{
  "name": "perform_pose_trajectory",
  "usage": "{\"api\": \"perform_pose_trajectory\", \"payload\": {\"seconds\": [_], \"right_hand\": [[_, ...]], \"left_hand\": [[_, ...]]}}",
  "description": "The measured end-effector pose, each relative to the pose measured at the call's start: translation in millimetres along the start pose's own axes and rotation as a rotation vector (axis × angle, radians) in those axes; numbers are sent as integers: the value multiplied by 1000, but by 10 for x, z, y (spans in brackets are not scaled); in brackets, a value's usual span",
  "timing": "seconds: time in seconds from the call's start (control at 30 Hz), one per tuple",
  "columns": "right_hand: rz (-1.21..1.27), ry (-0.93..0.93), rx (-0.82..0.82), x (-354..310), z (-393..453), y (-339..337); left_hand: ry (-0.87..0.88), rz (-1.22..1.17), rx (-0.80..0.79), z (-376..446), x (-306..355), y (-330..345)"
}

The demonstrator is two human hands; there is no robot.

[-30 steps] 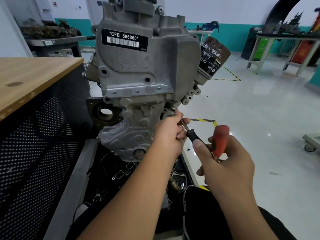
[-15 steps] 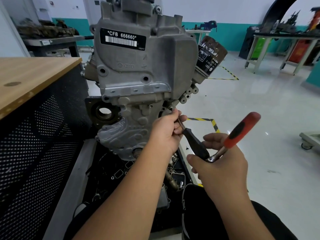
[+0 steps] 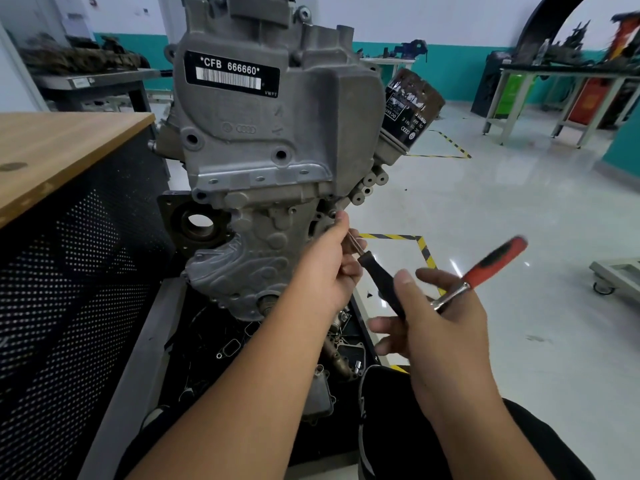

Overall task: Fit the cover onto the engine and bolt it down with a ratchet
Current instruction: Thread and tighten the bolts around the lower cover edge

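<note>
The engine [image 3: 273, 161] stands upright on a black stand, its grey cast cover [image 3: 249, 268] seated against the lower front face, below the black plate stamped CFB 666660 [image 3: 231, 73]. A dark oil filter [image 3: 410, 109] juts from the engine's upper right side.

The left hand [image 3: 327, 271] reaches up to the engine's lower right edge, just right of the cover, with its fingers pinched around the thin metal shaft of the extension bar [image 3: 375, 271] near the tip. Whether the tip sits on a bolt cannot be told, since the fingers hide it. The bar slants down and away from the engine towards the right hand [image 3: 438, 320].

The right hand holds the ratchet [image 3: 485, 268] at its head, where the bar's black lower end meets it; thumb and palm press on the joint while the index and lower fingers are spread loosely. The ratchet's red and black handle sticks up and to the right, away from the engine, and is blurred.

Below the engine, loose gaskets and small parts lie in a black tray [image 3: 221, 348]. A wooden-topped bench [image 3: 59, 154] stands left of the engine.
</note>
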State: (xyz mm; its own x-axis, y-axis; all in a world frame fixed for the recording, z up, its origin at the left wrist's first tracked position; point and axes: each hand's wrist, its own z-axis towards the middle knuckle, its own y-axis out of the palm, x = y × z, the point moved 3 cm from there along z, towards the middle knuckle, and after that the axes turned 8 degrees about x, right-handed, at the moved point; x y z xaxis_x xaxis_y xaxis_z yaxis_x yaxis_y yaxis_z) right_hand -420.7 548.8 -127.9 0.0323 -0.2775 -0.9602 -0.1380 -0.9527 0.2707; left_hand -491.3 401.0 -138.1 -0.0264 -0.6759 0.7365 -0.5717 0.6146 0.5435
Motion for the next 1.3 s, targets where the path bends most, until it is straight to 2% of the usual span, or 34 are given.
{"api": "perform_pose_trajectory", "payload": {"seconds": [0.07, 0.13, 0.2, 0.33, 0.43, 0.53, 0.7, 0.77, 0.8, 0.9, 0.97, 1.1, 1.17, 1.23, 1.3], "right_hand": [[122, 163, -20, 34, 39, 13], [73, 145, -27, 39, 57, 18], [-31, 31, 0, 22, 67, 1], [-403, -333, 35, -41, 95, -37], [-375, -369, -9, -70, 61, -5], [-449, -394, -53, -67, 63, -46], [-781, -726, -160, -107, -44, -129], [-728, -659, -120, -113, -42, -184], [-624, -563, -78, -115, -34, -212], [-95, -85, -82, -42, -45, -242], [73, 116, -112, 5, -95, -210], [107, 125, -74, 42, -79, -212], [126, 125, -63, 10, -49, -195], [-30, -19, -58, 3, -45, -228], [-286, -309, -43, -28, -73, -244]], "left_hand": [[-48, 63, -21, -97, -95, 25], [-105, 142, -57, -217, -198, 40], [-163, 190, -119, -345, -294, 31], [-185, 167, -200, -510, -412, -9], [-123, 104, -244, -533, -418, -38], [-19, 70, -208, -495, -378, -68], [36, 80, -73, -490, -357, -41], [25, 66, -52, -503, -356, -12], [19, 65, -46, -503, -356, 1], [-5, 103, -28, -491, -357, 19], [-11, 150, -46, -477, -321, 7], [-49, 59, -248, -459, -242, -11], [-51, 22, -296, -435, -243, -31], [-26, 44, -269, -425, -271, -37], [-3, 60, -252, -433, -272, -26]]}}
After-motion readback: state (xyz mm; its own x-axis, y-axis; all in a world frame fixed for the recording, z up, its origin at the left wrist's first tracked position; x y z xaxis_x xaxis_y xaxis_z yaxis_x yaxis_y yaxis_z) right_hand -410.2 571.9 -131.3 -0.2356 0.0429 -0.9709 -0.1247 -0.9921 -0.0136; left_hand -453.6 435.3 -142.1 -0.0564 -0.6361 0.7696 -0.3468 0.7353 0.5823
